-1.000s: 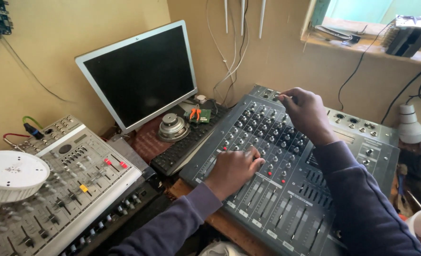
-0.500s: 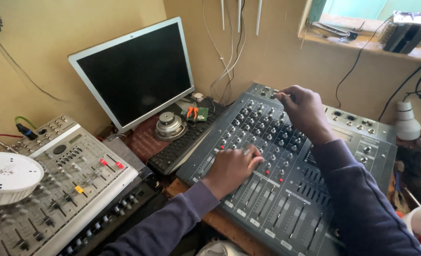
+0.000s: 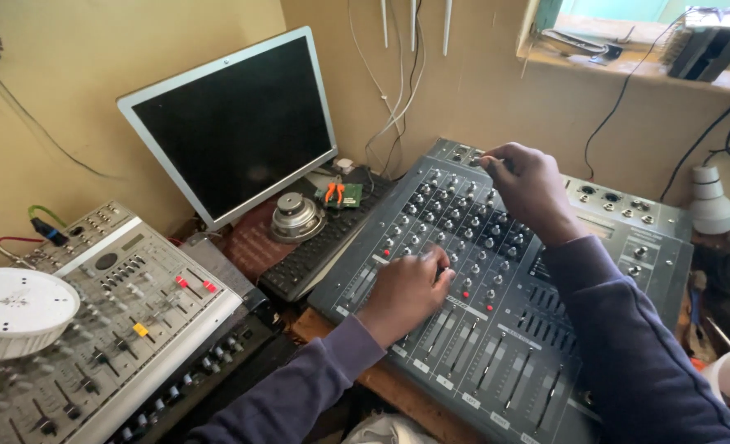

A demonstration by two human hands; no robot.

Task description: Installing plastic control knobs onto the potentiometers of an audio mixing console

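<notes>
Working across the dark grey audio mixer [image 3: 496, 329], which sits at a slant on the wooden bench right of centre, both hands are on its controls. The left hand [image 3: 406, 288] rests near the lower rows of knobs, just above the faders, with its fingers curled and its fingertips pressed together around what looks like one small knob; the knob itself is hidden under the fingers, so I cannot tell whether it is truly pinched. The right hand [image 3: 529, 191] reaches to the far edge of the panel, thumb and forefinger closed on a control in the top row, the other fingers loosely bent. To do this well, in my judgement, each hand should keep its heel lightly planted on the panel for steadiness, turn with the fingertips alone and avoid brushing the neighbouring knobs, which stand close together. The sleeves hang over the faders and could nudge them, so the wrists are best kept raised. To the left lie a black keyboard [image 3: 315, 251], a loose speaker driver [image 3: 297, 215], a dark flat monitor [image 3: 233, 123] and, nearer, a second silver mixer [image 3: 134, 304] with a round white lamp housing [image 3: 15, 311] resting on it.
</notes>
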